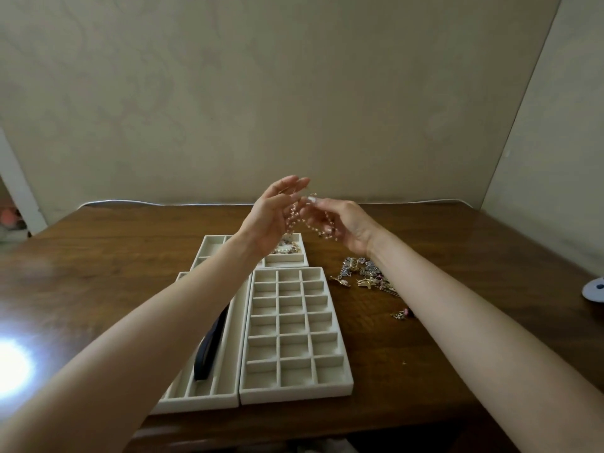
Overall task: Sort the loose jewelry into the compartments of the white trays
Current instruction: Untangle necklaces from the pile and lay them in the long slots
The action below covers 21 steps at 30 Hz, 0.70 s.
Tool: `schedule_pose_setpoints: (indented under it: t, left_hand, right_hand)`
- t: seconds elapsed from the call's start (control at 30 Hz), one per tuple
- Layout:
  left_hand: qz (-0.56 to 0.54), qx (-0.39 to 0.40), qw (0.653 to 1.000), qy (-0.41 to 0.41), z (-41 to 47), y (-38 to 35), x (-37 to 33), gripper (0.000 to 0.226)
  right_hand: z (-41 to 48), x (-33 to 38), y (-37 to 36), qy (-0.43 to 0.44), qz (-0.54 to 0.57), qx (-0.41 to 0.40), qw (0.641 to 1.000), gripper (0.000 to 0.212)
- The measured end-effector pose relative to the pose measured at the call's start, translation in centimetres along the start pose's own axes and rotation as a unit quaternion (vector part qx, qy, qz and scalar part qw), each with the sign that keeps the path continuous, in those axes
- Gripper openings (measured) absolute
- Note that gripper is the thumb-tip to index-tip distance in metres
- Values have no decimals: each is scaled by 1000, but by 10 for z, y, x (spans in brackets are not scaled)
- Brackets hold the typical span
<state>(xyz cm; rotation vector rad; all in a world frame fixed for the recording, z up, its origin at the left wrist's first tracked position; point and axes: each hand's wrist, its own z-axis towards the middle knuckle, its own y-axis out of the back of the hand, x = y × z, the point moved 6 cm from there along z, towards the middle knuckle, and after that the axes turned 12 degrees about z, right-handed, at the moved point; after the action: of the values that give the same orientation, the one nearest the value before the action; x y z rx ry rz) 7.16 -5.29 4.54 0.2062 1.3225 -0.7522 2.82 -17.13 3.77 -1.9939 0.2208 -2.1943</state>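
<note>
A beaded pearl chain [309,223] hangs between both raised hands above the table. My left hand [271,220] holds one part of it with fingers spread upward. My right hand [343,223] pinches the other part. Below them stands a white tray [302,265] with larger compartments; one holds a coiled piece of jewelry [287,248]. Nearer me lies a white grid tray [294,392] of several small bare compartments. Left of it a long-slot tray [199,398] holds a dark strap [210,344]. A heap of loose jewelry [362,274] lies on the table to the right.
A small loose trinket [402,313] lies on the wooden table [425,354] by my right forearm. A white round object [595,287] sits at the right edge. The wall stands close behind the table. Bright glare marks the table's left side.
</note>
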Motion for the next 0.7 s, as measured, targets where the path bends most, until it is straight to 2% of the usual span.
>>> schedule_pose_setpoints:
  t: [0.1,0.17,0.3,0.47,0.5,0.57,0.7]
  left_hand:
    - [23,-29,999,8,-3,16,-3,31]
    - [94,-59,994,12,-8,26,-6,31]
    - [284,-111,952,16,-17,34,-6,28]
    - [427,-77,900,42,-19,31,3,10]
    - [428,-86,898,48,-20,33,4,14]
    - [376,-117,917,65,-21,39,3,19]
    - [215,-173,958,73,-23,51,-5,23]
  right_hand:
    - [1,1,-1,6,45,-22,999,21]
    - [1,1,-3,9,57,-13,998,16]
    - [3,-4,-19,-7,50,46,998,22]
    - [2,-4,-35,11,19,51,998,15]
    - [3,-4,-36,10,24,52,998,16]
    - [5,-4,-36,6,0,47,999,26]
    - [6,-10,-29,-1,-162,-27,986,38]
